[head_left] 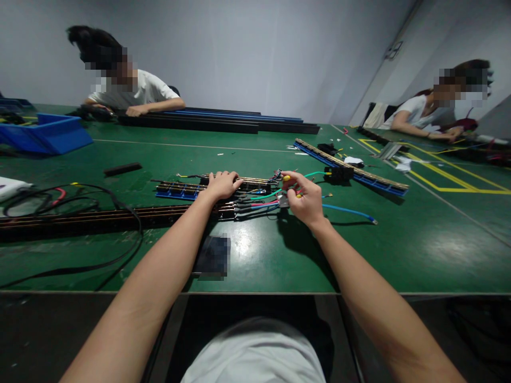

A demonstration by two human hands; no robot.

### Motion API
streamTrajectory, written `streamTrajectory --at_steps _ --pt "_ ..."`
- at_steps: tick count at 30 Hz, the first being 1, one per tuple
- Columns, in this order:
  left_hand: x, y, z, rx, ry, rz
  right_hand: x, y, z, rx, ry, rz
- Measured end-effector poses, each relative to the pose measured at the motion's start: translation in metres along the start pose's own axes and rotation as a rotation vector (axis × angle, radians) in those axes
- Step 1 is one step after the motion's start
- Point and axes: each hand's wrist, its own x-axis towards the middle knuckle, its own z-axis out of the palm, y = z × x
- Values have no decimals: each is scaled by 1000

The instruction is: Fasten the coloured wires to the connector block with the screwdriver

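Note:
My left hand (pixel 222 185) lies across the short rails, palm down with its fingers stretched out. Under and beside it are a black rail with copper strips (pixel 255 182) and a blue-based rail (pixel 175 190). My right hand (pixel 306 199) is closed around a small tool with yellow handle parts (pixel 286 178); the fingers hide its exact kind. Close below that hand, coloured wires (pixel 257 205) run from the end of a long black rail with copper strips (pixel 104 217). A blue wire (pixel 347 209) with a metal terminal extends to the right.
Another blue rail (pixel 359 175) lies slantwise at right, near a black connector block (pixel 339 174). A black cable (pixel 138 234) loops at left, below a blue bin (pixel 51 134). A dark pixelated rectangle (pixel 213 256) lies near the front edge. Two people sit across the table.

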Motion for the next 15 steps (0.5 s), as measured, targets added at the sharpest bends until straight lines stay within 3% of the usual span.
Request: streamTrajectory --at_steps 4,6,9,12,15 --pt "0 0 -1 -7 -4 0 1 1 2 29 145 27" --pt "0 1 0 -10 -4 1 2 2 3 104 144 37" --pt "0 1 0 -14 -2 -4 0 3 5 178 -15 -51" --pt "0 1 0 -22 3 -4 -2 4 6 122 -204 -220" --pt "0 2 0 -21 1 -8 -3 6 8 72 -304 -353"
